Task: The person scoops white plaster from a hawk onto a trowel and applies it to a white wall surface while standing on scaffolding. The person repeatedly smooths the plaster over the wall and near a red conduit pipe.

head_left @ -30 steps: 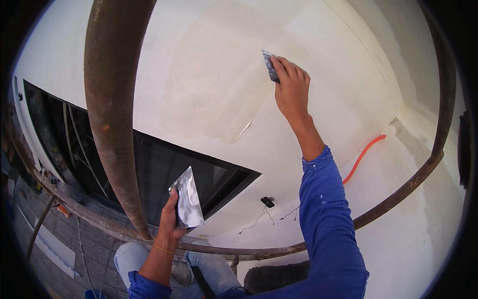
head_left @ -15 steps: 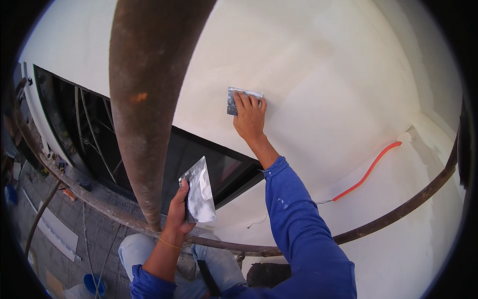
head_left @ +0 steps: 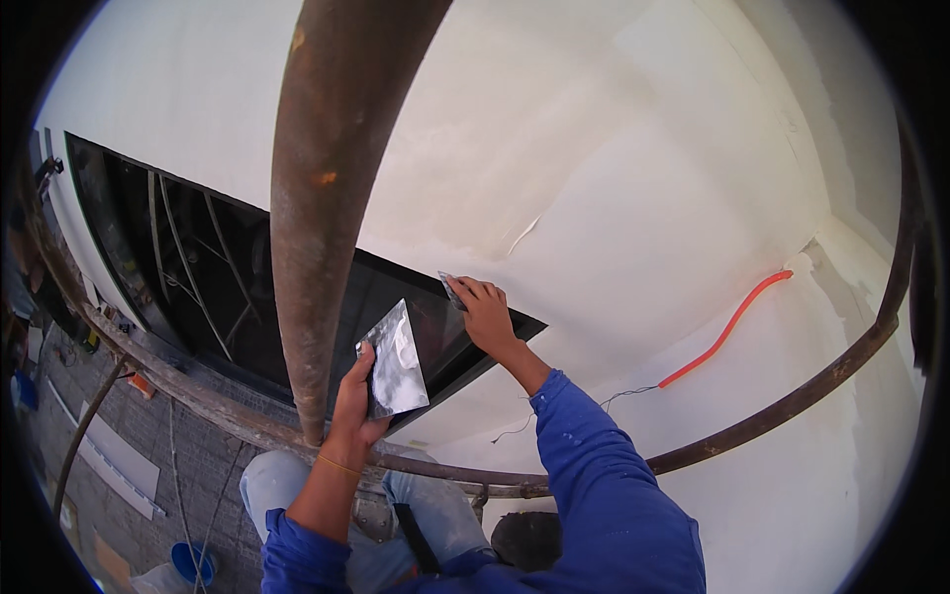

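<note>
Gripping a metal scraper (head_left: 450, 287), the right hand (head_left: 487, 315) is now lower, over the black-framed window (head_left: 444, 339); the left hand (head_left: 353, 401) still clasps a white-smeared metal plate (head_left: 400, 364).

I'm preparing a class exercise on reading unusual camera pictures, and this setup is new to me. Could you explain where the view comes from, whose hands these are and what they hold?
There is no machine: these are one person's bare hands, below blue sleeves. A wide fisheye camera worn on the head looks down at them, so straight edges look bent. The left hand holds a flat, silvery metal plate with white smears; the right hand grips a small grey metal blade. Around them are a large off-white wall, a dark, black-framed window, a thick brown pole and a curved red tube. A long white board lies below on the left.
</note>
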Tool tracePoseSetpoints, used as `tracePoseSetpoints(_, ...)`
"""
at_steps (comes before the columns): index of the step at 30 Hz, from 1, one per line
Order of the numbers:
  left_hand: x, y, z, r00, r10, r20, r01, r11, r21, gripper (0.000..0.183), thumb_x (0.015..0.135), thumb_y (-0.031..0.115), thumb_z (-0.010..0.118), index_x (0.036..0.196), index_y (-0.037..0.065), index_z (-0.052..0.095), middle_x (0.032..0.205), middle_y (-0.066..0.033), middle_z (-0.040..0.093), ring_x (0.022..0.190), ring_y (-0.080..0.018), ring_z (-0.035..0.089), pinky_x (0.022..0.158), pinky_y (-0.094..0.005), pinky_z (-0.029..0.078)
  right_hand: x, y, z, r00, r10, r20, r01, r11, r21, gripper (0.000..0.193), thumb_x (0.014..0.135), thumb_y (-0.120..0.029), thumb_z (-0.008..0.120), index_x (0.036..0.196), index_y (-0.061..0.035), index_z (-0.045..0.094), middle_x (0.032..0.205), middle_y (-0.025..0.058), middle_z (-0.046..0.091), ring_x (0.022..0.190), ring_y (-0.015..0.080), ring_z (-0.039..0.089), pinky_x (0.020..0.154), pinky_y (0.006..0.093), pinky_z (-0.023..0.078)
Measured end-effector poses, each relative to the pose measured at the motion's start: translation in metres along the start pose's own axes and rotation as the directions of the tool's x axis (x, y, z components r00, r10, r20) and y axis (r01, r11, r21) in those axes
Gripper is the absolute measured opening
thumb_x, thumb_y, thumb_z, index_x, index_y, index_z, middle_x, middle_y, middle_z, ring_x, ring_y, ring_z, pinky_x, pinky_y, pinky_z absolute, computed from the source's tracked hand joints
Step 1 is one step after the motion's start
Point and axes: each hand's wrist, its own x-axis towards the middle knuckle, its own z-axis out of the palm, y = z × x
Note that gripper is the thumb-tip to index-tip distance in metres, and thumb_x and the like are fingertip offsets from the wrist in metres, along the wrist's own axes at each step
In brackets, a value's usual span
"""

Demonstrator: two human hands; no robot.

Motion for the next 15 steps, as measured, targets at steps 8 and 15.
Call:
tracePoseSetpoints(8,-0.006,-0.024,0.053,0.976,-0.196,0.094,0.198,0.98,-0.009,0.041,0.107,0.035,0.053,0.132,0.004,0.058,0.115,-0.0099,0.072,0.099,-0.0227,0.074,0.083,-0.0381,0.063,-0.068,-0.086,-0.13,0.844,-0.497,-0.201,0.534,0.751,0.389,0.072,0.075,0.004,0.065,0.141,-0.0242,0.061,0.146,0.007,0.051,0.129,0.0313,0.047,0.109,0.0497,0.037)
tracePoseSetpoints(15,-0.022,-0.009,0.089,0.997,0.071,0.027,-0.076,0.926,0.369,0.036,0.106,0.036,0.057,0.124,0.004,0.059,0.109,-0.0071,0.071,0.098,-0.0173,0.072,0.084,-0.0343,0.062,-0.061,-0.056,-0.212,0.956,-0.285,0.074,0.288,0.957,-0.034,0.077,0.069,0.01,0.061,0.138,-0.0254,0.065,0.142,0.0016,0.056,0.128,0.029,0.048,0.105,0.0472,0.039)
